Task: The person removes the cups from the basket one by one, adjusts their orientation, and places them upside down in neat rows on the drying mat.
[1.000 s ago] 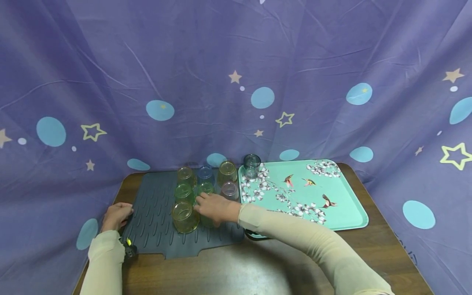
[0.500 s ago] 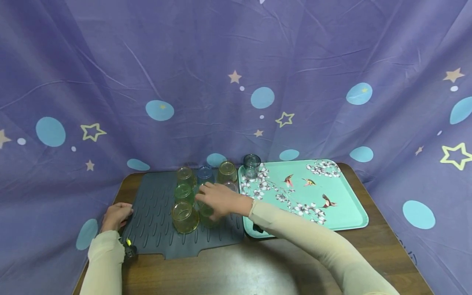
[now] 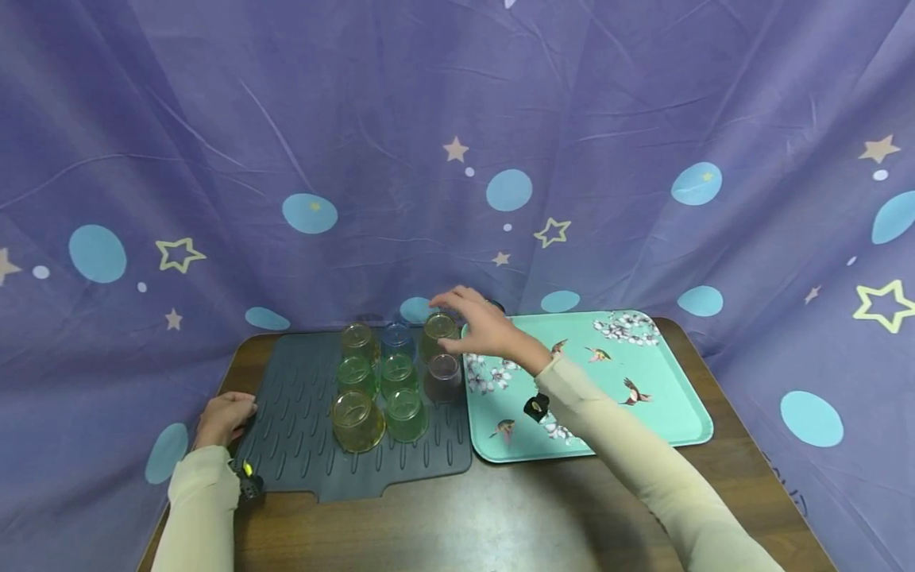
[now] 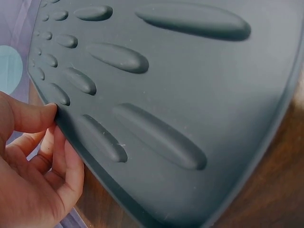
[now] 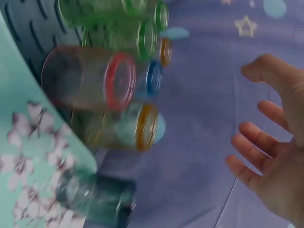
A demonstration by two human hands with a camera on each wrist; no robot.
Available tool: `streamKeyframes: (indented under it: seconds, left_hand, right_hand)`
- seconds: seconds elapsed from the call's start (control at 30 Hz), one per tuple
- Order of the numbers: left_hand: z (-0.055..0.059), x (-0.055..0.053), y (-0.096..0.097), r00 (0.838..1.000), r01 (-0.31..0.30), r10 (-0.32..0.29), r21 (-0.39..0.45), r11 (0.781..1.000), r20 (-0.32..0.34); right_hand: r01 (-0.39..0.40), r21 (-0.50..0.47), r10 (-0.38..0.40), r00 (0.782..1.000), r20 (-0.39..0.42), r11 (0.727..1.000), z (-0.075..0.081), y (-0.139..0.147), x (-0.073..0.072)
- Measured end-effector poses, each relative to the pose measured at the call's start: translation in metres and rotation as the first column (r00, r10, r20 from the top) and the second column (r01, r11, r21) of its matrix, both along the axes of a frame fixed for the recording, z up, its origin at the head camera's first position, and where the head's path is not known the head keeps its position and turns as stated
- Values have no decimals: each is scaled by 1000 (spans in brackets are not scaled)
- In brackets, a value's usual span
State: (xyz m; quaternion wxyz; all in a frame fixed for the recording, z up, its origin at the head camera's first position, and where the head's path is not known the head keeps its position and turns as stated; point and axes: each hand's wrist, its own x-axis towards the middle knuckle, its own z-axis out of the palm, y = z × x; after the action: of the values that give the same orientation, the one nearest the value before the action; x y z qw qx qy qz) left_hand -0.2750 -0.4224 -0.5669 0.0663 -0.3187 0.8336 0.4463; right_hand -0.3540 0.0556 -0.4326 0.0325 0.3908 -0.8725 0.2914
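My left hand [image 3: 225, 417] pinches the left edge of the grey ridged drying mat [image 3: 296, 429], thumb on top and fingertips underneath in the left wrist view. Fingers spread and holding nothing, my right hand [image 3: 486, 326] hovers over the tray's back left corner. It hides most of a dark teal glass [image 5: 95, 194], which stands on the tray in the right wrist view. Nearest on the mat are a yellow glass [image 5: 114, 128] and a pink glass [image 5: 78, 78]. A green glass [image 3: 406, 417] stands at the mat's front, beside a large yellow glass [image 3: 357, 421].
More green glasses, a blue glass [image 3: 398, 339] and an amber glass [image 3: 360, 342] stand close together on the mat. A mint tray [image 3: 679, 397] with flowers and birds lies at the right. Behind the wooden table [image 3: 429, 524] hangs a purple curtain [image 3: 400, 159].
My right hand has let go of the front green glass on the mat, then moved up and right towards the teal glass. The left hand stays at the mat edge.
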Motion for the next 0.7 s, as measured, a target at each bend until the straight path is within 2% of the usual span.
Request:
streamKeyframes:
  seconds: [0.1, 0.3, 0.43, 0.57, 0.7]
  left_hand:
    - [0, 0, 0, 1000, -3, 3, -4, 1000, 7]
    - [0, -1, 0, 1000, -6, 6, -5, 1000, 10]
    - [0, 0, 0, 1000, 7, -7, -4, 1000, 11]
    - [1, 0, -1, 1000, 12, -12, -10, 1000, 11]
    - [0, 0, 0, 1000, 14, -14, -16, 1000, 3]
  right_hand:
    - [69, -116, -63, 997, 51, 991, -8, 17, -15]
    - [189, -281, -141, 973, 183, 941, -29, 48, -39]
    - [265, -327, -179, 946, 270, 907, -45, 62, -48]
    - [340, -341, -209, 906, 367, 876, -61, 70, -52]
    - [389, -341, -228, 875, 426, 856, -77, 75, -57]
